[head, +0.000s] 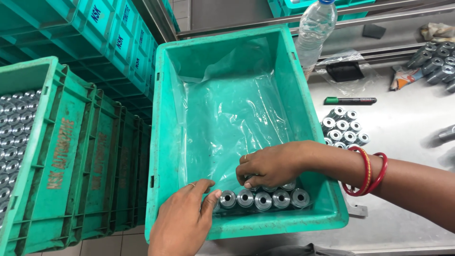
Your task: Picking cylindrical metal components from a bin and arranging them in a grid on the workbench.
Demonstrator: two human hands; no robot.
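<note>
A teal plastic crate (163, 118) lined with a clear plastic sheet (227, 109) sits in front of me. Along its near wall stands a row of shiny metal cylindrical parts (263, 199). My right hand (270, 166), with red bangles on the wrist, reaches in from the right and its fingers close on parts at the back of that row. My left hand (185, 220) comes from below, thumb and fingers pressed against the leftmost part of the row.
Several more metal parts (343, 130) stand on the steel table right of the crate, with another group (436, 61) at far right. A green marker (350, 100), a water bottle (315, 28) and a plastic bag lie behind. Green crates (57, 156) holding parts stand at left.
</note>
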